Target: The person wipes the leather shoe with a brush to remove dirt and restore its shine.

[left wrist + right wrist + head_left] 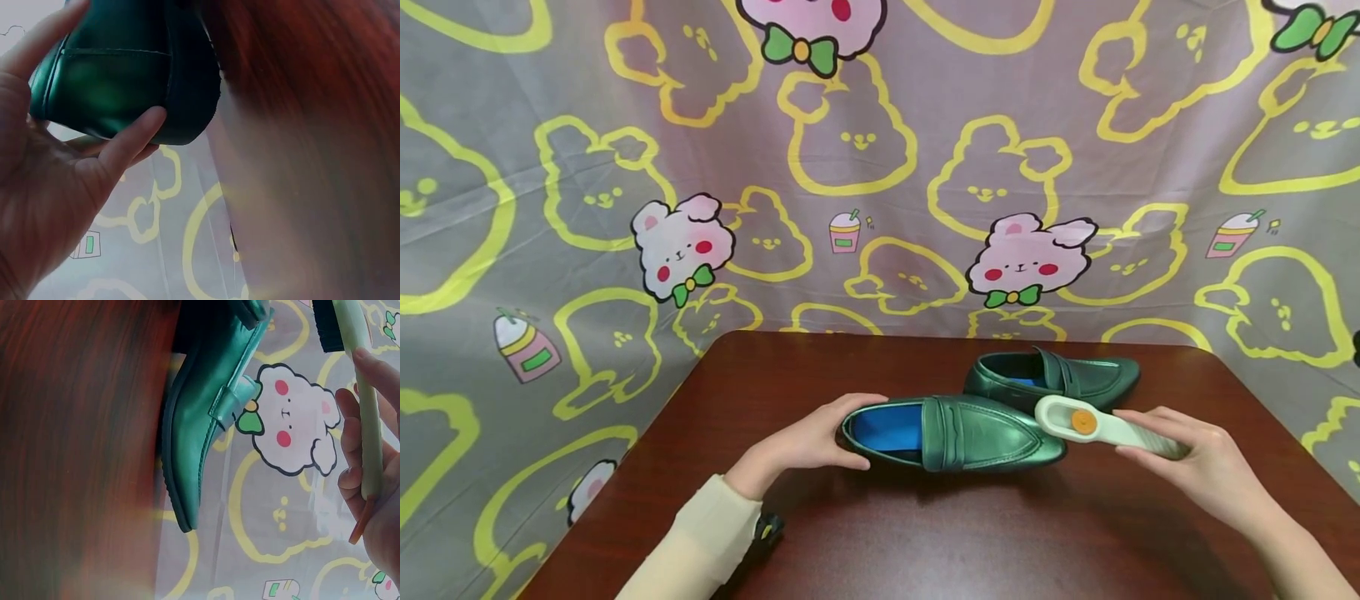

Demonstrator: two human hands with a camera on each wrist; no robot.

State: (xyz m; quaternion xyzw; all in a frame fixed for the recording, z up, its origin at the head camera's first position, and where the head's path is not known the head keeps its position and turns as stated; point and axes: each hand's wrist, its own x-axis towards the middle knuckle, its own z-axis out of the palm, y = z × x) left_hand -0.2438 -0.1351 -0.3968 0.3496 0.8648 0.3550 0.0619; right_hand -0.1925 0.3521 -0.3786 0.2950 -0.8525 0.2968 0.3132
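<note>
A shiny green loafer (992, 433) with a blue insole lies sideways before me, toe to the right. My left hand (812, 437) grips its heel, thumb on the near side and fingers around the far side. In the left wrist view, the thumb presses low on the loafer's heel (112, 94). My right hand (1206, 462) holds a pale green brush (1135, 435) with an orange round part by its handle, the head close to the loafer's toe. Dark bristles (328, 328) show in the right wrist view.
The second green loafer (1097, 379) stands on the brown table (940, 542) behind the held one, toe also to the right. A patterned cloth (895, 208) hangs behind the table and along its sides. A small dark object (767, 533) shows beside my left wrist.
</note>
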